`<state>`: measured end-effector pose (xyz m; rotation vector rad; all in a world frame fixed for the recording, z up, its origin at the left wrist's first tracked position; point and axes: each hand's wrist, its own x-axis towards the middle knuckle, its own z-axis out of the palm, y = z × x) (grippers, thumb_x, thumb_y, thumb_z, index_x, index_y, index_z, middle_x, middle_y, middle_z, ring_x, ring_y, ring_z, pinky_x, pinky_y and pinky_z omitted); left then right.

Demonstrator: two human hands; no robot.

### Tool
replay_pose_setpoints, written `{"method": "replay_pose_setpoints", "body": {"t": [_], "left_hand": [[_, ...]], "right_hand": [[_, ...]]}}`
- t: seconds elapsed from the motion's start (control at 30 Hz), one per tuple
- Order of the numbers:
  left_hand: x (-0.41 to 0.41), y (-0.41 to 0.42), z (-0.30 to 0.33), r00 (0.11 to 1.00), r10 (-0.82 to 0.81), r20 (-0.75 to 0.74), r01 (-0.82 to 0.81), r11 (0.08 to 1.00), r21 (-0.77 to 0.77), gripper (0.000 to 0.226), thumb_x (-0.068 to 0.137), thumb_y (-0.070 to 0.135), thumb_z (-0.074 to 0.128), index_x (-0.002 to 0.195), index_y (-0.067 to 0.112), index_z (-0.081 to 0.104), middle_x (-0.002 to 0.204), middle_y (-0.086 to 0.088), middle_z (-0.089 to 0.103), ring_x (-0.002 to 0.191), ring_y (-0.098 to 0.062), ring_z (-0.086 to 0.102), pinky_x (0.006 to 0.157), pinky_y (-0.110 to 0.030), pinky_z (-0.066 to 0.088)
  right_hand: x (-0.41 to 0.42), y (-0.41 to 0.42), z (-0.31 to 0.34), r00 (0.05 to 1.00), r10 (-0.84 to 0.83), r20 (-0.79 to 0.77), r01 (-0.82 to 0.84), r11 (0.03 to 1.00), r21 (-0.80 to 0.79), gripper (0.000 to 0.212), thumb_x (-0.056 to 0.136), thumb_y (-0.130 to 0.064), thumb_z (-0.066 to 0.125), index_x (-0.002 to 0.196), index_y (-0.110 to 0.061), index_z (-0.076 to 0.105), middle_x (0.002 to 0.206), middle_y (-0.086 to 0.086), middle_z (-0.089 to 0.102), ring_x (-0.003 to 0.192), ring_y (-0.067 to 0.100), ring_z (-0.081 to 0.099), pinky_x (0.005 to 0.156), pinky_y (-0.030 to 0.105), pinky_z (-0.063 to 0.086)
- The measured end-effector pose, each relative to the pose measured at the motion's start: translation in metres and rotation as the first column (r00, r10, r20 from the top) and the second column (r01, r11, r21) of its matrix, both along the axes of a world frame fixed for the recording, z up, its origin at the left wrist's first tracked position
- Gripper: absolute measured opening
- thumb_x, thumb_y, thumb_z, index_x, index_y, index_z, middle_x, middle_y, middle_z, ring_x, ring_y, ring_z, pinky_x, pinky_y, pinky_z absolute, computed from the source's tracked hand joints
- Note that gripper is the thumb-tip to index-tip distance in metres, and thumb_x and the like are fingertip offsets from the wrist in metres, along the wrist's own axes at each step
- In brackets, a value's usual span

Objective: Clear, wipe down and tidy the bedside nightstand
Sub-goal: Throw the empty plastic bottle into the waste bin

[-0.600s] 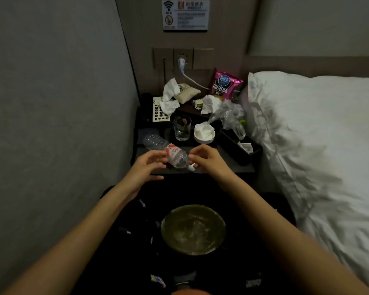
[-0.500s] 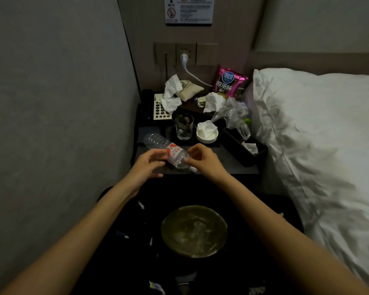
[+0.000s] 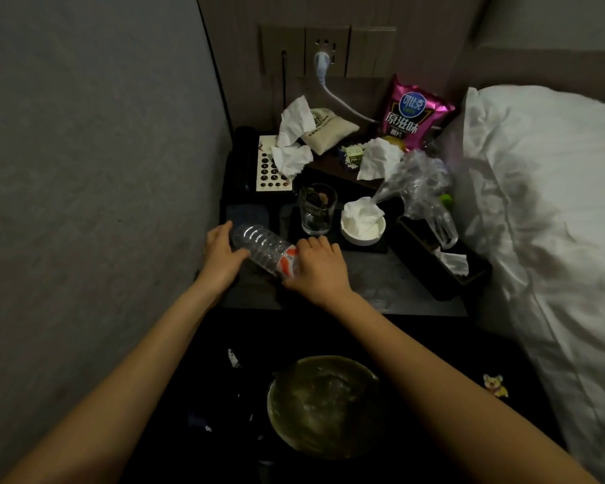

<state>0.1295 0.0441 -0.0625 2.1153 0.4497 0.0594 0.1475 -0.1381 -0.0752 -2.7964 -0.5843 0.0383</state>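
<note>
In the head view, just left of the frame's centre, a clear plastic water bottle (image 3: 263,248) with a red and white label lies on its side near the front left of the grey nightstand (image 3: 381,284), its base pointing to the upper left and its neck end to the lower right. The left hand (image 3: 220,255) grasps the bottle's base end, thumb curled over the ribbed side and fingers behind it. The right hand (image 3: 320,267) is wrapped over the neck end, fingers curled down around the label, hiding the cap. Above the hands, near the middle of the frame, a drinking glass (image 3: 318,209) with dark bits inside stands upright, and just to its right sits a small white bowl (image 3: 363,225) stuffed with a crumpled tissue. Further up, crumpled tissues (image 3: 292,141) lie over a card with dark dots and a small beige pouch (image 3: 330,129), and a pink snack bag (image 3: 411,111) leans against the wall beneath a socket panel holding a white plug (image 3: 320,62). A crinkled clear plastic bag (image 3: 416,183) hangs over a dark tray (image 3: 444,270) at the nightstand's right edge, beside the white bedding (image 3: 545,204) filling the right of the frame. At the bottom centre, a round bin (image 3: 323,405) with a greenish liner stands on the dark floor between the two forearms.
</note>
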Motion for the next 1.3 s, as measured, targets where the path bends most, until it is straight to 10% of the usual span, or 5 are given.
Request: {"method": "replay_pose_setpoints", "body": {"t": [0.4, 0.63, 0.8, 1.0, 1.3], "left_hand": [[-0.061, -0.019, -0.002, 0.992, 0.012, 0.128, 0.004, 0.993, -0.119, 0.039, 0.087, -0.013, 0.048, 0.124, -0.004, 0.057, 0.106, -0.009, 0.061, 0.093, -0.011, 0.057, 0.073, 0.002, 0.041], [-0.123, -0.070, -0.059, 0.944, -0.097, -0.314, 0.055, 0.989, -0.138, 0.029, 0.092, 0.002, 0.054, 0.119, -0.004, 0.062, 0.116, -0.021, 0.065, 0.110, -0.031, 0.060, 0.097, -0.035, 0.046], [-0.133, -0.114, -0.103, 0.819, -0.118, -0.562, -0.016, 0.974, -0.227, 0.021, 0.096, 0.000, 0.042, 0.102, -0.007, 0.061, 0.072, -0.013, 0.049, 0.066, -0.023, 0.048, 0.062, -0.029, 0.038], [-0.135, -0.129, -0.142, 0.711, -0.006, -0.703, -0.341, 0.871, -0.353, 0.035, 0.101, 0.009, 0.038, 0.134, 0.000, 0.045, 0.119, -0.021, 0.056, 0.111, -0.031, 0.053, 0.083, -0.036, 0.040], [-0.115, -0.129, -0.170, 0.705, 0.012, -0.709, -0.393, 0.839, -0.377, 0.011, 0.099, 0.008, 0.038, 0.097, 0.008, 0.049, 0.107, -0.010, 0.050, 0.103, -0.024, 0.050, 0.082, -0.034, 0.037]], "right_hand": [[-0.058, -0.049, 0.076, 0.959, 0.245, 0.139, -0.221, 0.960, -0.170, 0.046, 0.077, -0.053, 0.064, 0.099, -0.013, 0.060, 0.103, 0.004, 0.061, 0.103, 0.025, 0.052, 0.079, 0.030, 0.026], [-0.108, -0.072, 0.056, 0.928, 0.320, -0.188, -0.368, 0.865, -0.341, 0.040, 0.083, -0.049, 0.063, 0.104, -0.015, 0.063, 0.108, 0.007, 0.065, 0.107, 0.028, 0.055, 0.088, 0.035, 0.036], [-0.109, -0.065, -0.017, 0.863, 0.161, -0.479, -0.401, 0.795, -0.455, 0.044, 0.091, -0.044, 0.059, 0.127, -0.018, 0.057, 0.129, 0.010, 0.059, 0.123, 0.029, 0.051, 0.101, 0.037, 0.034], [-0.106, -0.059, -0.113, 0.819, -0.009, -0.573, -0.339, 0.799, -0.497, 0.050, 0.091, -0.047, 0.057, 0.135, -0.022, 0.052, 0.140, 0.007, 0.053, 0.133, 0.026, 0.045, 0.112, 0.039, 0.026], [-0.114, -0.043, -0.193, 0.787, -0.071, -0.613, -0.351, 0.765, -0.540, 0.063, 0.096, -0.042, 0.052, 0.151, -0.018, 0.033, 0.157, 0.009, 0.035, 0.146, 0.030, 0.028, 0.118, 0.046, 0.019]]}}
